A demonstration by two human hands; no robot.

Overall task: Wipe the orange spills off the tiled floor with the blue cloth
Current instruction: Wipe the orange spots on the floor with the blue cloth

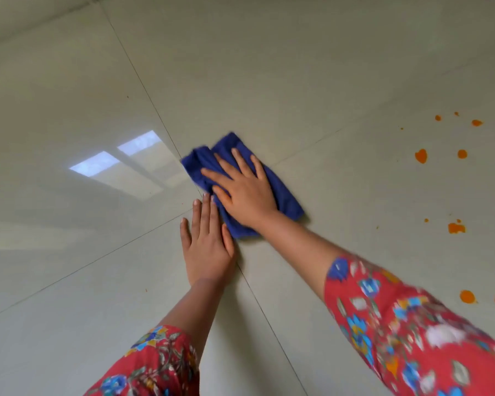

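A folded blue cloth (283, 192) lies on the pale tiled floor (340, 67) where four tiles meet. My right hand (242, 190) presses flat on top of it, fingers spread. Just beside the cloth's near edge, my left hand (207, 241) rests flat on the bare floor, fingers together. Orange spills lie to the right, apart from the cloth: a heart-shaped blob (421, 156), a round spot (462, 153), small drops (476, 122) further back, a patch (456, 227) and several spots (467, 296) near the right edge.
Dark grout lines cross the floor under my hands. A bright window reflection (117, 158) shines on the tile at left. Tiny brown specks (145, 289) dot the left tiles. Red floral sleeves cover both forearms.
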